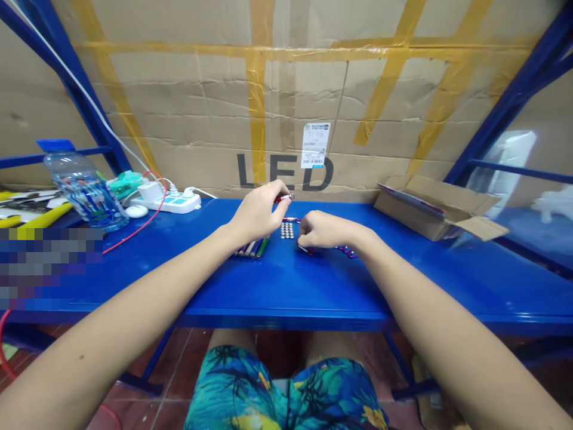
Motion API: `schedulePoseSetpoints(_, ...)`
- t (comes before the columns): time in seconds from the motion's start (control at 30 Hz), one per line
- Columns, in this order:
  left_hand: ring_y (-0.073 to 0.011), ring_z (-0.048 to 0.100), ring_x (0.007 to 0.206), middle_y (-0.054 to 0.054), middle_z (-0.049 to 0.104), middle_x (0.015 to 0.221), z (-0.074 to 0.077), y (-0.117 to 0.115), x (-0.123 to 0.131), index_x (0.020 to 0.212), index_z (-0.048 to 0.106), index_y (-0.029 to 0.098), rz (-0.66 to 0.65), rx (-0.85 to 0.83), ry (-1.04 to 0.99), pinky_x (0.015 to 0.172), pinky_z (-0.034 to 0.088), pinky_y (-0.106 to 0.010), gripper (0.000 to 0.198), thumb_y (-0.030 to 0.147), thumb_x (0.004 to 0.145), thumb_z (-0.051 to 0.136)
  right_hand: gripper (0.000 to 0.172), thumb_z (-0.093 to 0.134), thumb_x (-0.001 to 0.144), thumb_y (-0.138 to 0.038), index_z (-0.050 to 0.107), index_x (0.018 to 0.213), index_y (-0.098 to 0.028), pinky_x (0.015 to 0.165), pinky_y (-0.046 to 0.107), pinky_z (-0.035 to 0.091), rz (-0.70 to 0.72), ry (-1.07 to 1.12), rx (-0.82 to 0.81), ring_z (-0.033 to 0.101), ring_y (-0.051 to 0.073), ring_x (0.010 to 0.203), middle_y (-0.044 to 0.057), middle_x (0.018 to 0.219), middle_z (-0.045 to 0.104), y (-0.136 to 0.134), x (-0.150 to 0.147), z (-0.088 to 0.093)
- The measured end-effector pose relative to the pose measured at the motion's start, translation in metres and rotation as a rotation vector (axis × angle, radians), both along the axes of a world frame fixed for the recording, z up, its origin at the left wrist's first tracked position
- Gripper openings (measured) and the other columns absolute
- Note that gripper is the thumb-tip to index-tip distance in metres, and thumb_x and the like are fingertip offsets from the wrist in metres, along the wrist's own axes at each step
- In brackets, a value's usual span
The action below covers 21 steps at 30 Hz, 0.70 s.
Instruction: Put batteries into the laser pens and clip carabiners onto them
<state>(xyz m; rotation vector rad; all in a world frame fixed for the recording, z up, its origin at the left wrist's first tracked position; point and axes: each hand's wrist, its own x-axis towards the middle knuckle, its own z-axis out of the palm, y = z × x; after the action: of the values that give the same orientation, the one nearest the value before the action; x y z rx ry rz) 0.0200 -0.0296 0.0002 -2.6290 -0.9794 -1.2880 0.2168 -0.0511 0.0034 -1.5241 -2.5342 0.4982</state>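
Observation:
My left hand [257,212] is raised a little above the blue table [286,286] and pinches a small red tube-shaped device [283,197] by its end. My right hand [324,230] rests on the table with its fingers curled onto a small red piece [305,249]. Between the two hands sits a cluster of several small silver button cells [287,230]. A row of several thin coloured tubes [251,248] lies under my left wrist. More small red pieces [348,252] lie just right of my right hand.
A flat open cardboard box [436,209] lies at the right rear. At the left rear stand a plastic water bottle [85,191], a white power strip [168,202] with a red cable, and a white mouse [136,211]. A taped cardboard wall marked LED closes the back.

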Motion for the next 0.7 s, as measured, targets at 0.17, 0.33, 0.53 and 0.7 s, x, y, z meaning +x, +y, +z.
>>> schedulePoseSetpoints(0.17, -0.0156, 0.060, 0.077, -0.004, 0.068, 0.087, -0.002, 0.000, 0.001, 0.097, 0.063, 0.016, -0.116, -0.089, 0.012, 0.069, 0.045, -0.029, 0.013, 0.022, 0.086, 0.061, 0.016, 0.048, 0.086, -0.023, 0.057, 0.074, -0.017, 0.047, 0.024, 0.039, 0.016, 0.353, -0.041, 0.052, 0.011, 0.053, 0.002, 0.064, 0.061, 0.006, 0.015, 0.008)
schedulePoseSetpoints(0.33, -0.0112, 0.058, 0.064, 0.002, 0.067, 0.073, -0.002, -0.001, 0.000, 0.106, 0.069, 0.020, -0.271, -0.200, 0.085, 0.064, 0.042, -0.025, 0.020, 0.021, 0.089, 0.059, 0.006, 0.050, 0.089, -0.020, 0.050, 0.083, -0.019, 0.039, 0.022, 0.040, 0.099, 0.686, -0.302, 0.061, 0.013, 0.053, 0.004, 0.072, 0.066, 0.010, 0.017, 0.004)
schedulePoseSetpoints(0.53, -0.0143, 0.065, 0.075, -0.001, 0.073, 0.082, -0.002, 0.004, -0.002, 0.095, 0.068, 0.018, -0.221, -0.151, 0.120, 0.069, 0.044, -0.026, 0.014, 0.015, 0.089, 0.056, 0.013, 0.056, 0.093, -0.028, 0.053, 0.085, -0.018, 0.039, 0.021, 0.042, 0.122, 0.849, -0.419, 0.059, 0.012, 0.054, 0.003, 0.070, 0.063, 0.008, 0.009, -0.001)
schedulePoseSetpoints(0.7, -0.0181, 0.069, 0.080, -0.005, 0.075, 0.086, -0.006, 0.010, -0.004, 0.093, 0.064, 0.017, -0.124, -0.194, 0.134, 0.070, 0.046, -0.028, 0.014, 0.011, 0.086, 0.053, 0.018, 0.055, 0.095, -0.028, 0.059, 0.082, -0.016, 0.043, 0.022, 0.046, 0.102, 0.838, -0.414, 0.058, 0.012, 0.055, 0.004, 0.073, 0.063, 0.006, 0.005, -0.001)
